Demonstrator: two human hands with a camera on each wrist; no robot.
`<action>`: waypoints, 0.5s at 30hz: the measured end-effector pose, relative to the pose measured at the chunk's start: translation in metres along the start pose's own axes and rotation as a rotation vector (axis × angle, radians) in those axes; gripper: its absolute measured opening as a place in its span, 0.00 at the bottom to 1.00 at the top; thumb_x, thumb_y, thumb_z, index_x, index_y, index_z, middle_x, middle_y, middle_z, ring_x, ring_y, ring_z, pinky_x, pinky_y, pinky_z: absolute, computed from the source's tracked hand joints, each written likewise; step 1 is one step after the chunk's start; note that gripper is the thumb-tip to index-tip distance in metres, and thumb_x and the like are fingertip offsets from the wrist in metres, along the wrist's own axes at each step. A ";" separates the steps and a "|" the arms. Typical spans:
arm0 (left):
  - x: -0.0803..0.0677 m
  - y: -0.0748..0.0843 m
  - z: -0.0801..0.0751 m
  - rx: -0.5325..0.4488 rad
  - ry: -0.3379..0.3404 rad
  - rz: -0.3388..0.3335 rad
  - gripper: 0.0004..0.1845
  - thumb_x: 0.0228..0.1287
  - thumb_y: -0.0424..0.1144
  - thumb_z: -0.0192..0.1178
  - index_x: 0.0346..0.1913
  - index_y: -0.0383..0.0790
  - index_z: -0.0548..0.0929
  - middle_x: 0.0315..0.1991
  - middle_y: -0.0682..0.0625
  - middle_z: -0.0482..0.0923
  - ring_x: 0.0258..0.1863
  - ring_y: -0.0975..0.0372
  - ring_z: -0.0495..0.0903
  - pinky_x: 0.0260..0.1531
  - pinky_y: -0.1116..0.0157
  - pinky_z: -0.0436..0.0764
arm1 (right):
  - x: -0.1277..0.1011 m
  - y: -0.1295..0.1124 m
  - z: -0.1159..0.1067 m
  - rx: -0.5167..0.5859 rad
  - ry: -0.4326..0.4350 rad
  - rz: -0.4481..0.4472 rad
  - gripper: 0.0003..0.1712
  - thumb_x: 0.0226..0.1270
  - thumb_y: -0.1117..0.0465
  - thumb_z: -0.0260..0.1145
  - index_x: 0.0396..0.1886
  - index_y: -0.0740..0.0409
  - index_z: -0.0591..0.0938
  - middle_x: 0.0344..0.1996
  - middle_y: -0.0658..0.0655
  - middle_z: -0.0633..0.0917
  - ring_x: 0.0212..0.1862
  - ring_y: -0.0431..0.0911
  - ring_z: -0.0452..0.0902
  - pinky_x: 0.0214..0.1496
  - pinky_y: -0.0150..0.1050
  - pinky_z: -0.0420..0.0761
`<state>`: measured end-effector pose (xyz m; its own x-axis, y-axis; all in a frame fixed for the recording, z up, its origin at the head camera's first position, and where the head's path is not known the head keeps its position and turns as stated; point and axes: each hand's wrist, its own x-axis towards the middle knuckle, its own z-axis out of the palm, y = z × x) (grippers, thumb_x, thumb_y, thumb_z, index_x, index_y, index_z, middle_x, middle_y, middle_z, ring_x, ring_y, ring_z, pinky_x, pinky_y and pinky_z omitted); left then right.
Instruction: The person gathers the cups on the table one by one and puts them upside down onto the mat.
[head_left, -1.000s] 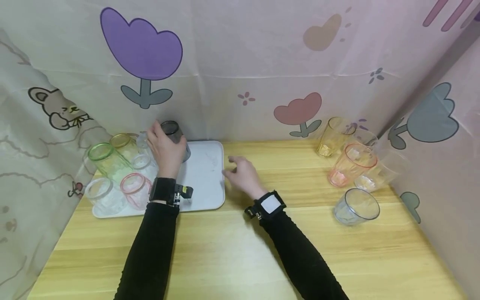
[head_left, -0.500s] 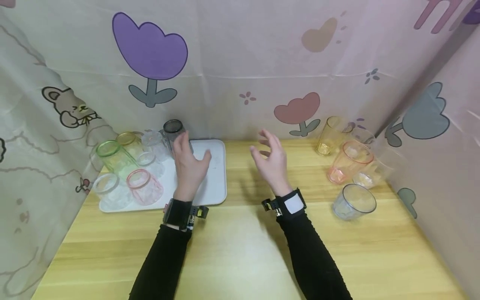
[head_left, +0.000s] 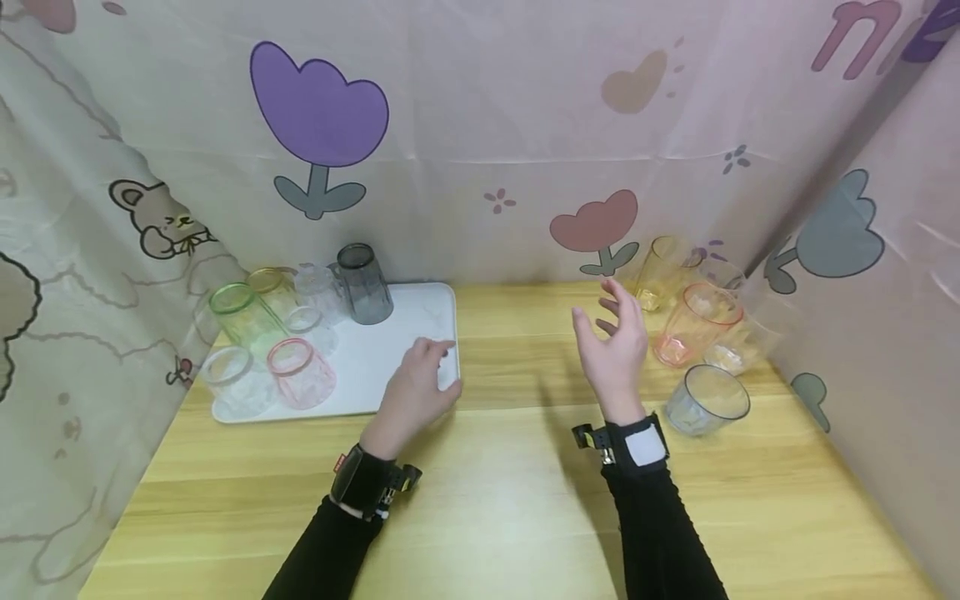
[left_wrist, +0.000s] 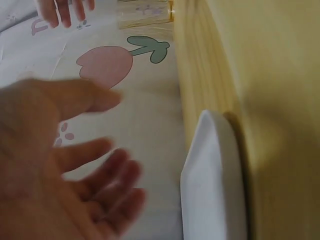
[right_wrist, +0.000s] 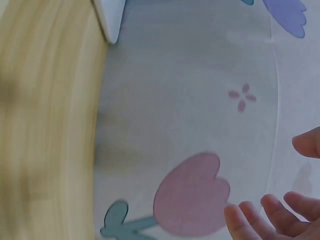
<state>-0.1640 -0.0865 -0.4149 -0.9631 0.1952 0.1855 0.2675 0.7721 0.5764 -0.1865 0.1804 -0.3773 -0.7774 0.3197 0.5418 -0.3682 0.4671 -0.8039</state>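
Observation:
My left hand [head_left: 416, 396] hovers over the right front part of the white tray [head_left: 390, 350], fingers loosely bent and holding nothing. In the left wrist view its thumb and fingers stand apart beside the tray's edge. A dark grey glass mug [head_left: 366, 287] stands upright at the back of the tray, with green [head_left: 247, 317], yellow [head_left: 273, 292], pink [head_left: 302, 375] and clear mugs [head_left: 238, 383] to its left. My right hand [head_left: 618, 350] is raised above the table, its fingers spread and nothing in them. Nearest to it are a yellow glass [head_left: 660, 279] and an orange-pink glass [head_left: 693, 329].
At the table's right, a bluish glass [head_left: 705, 404] stands in front of the orange-pink one, with clear glasses [head_left: 738, 350] beside and behind. A printed curtain [head_left: 465, 108] hangs along the back and both sides of the wooden table [head_left: 495, 500].
My left hand has let go of the dark grey mug and moved right and toward me. The right hand has moved right, toward the glasses, its fingers spreading. The head view has shifted slightly.

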 end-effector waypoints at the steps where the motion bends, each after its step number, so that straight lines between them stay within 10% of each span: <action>1: -0.003 0.000 0.001 0.022 -0.045 -0.002 0.33 0.63 0.41 0.71 0.69 0.35 0.76 0.58 0.40 0.75 0.54 0.48 0.77 0.47 0.51 0.83 | -0.001 0.001 -0.005 -0.017 0.004 0.009 0.34 0.68 0.64 0.71 0.72 0.62 0.74 0.66 0.60 0.78 0.65 0.55 0.76 0.61 0.55 0.82; 5: -0.014 -0.003 0.004 0.089 -0.151 0.025 0.28 0.64 0.43 0.71 0.65 0.37 0.80 0.55 0.42 0.78 0.53 0.49 0.78 0.48 0.52 0.83 | -0.005 0.003 -0.025 -0.083 0.036 0.026 0.34 0.68 0.65 0.71 0.73 0.63 0.73 0.67 0.63 0.76 0.66 0.56 0.73 0.64 0.56 0.78; 15: -0.025 -0.009 0.010 0.150 -0.170 0.090 0.14 0.61 0.35 0.72 0.50 0.42 0.89 0.38 0.53 0.82 0.38 0.59 0.82 0.39 0.60 0.83 | -0.023 0.015 -0.071 -0.240 0.159 -0.032 0.38 0.63 0.65 0.75 0.72 0.64 0.73 0.70 0.65 0.72 0.72 0.56 0.64 0.75 0.51 0.60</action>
<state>-0.1423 -0.0925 -0.4333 -0.9304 0.3561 0.0867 0.3568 0.8257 0.4369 -0.1376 0.2383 -0.3841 -0.6706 0.4182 0.6127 -0.2450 0.6547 -0.7151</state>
